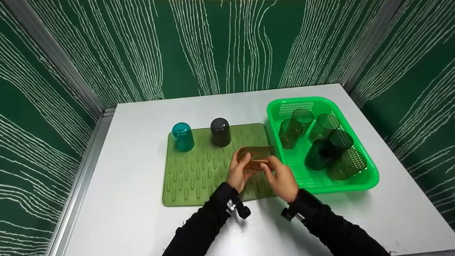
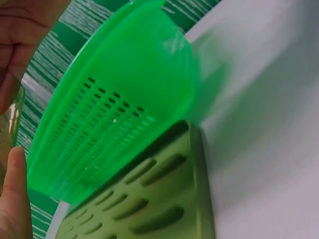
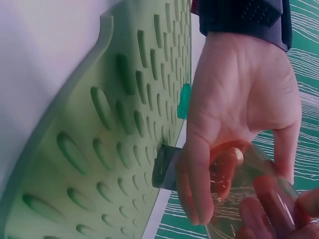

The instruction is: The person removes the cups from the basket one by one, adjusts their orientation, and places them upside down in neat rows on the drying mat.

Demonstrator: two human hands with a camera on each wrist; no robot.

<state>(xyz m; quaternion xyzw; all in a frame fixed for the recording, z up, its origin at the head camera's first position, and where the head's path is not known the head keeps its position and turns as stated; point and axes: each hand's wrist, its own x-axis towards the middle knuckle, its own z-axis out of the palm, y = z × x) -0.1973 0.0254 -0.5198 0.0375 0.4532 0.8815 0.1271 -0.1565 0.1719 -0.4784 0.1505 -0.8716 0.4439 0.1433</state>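
Both hands hold an amber see-through cup (image 1: 258,153), lying on its side above the right part of the green drying mat (image 1: 185,195). My left hand (image 1: 237,175) grips the cup's left end, its thumb across the near side. At the other end, by the rim, my right hand (image 1: 283,180) pinches the wall between thumb and fingers. The right wrist view shows the left hand (image 3: 244,94) curled around the clear amber cup (image 3: 232,206). Only part of the cup (image 2: 15,117) enters the left wrist view.
Upside down on the mat's far side stand a teal cup (image 1: 183,138) and a dark grey cup (image 1: 220,133). To the right, a green plastic basket (image 1: 371,177) contains several tinted cups, among them a dark cup (image 1: 317,156). Patterned green panels (image 1: 245,46) enclose the white table (image 1: 117,177).
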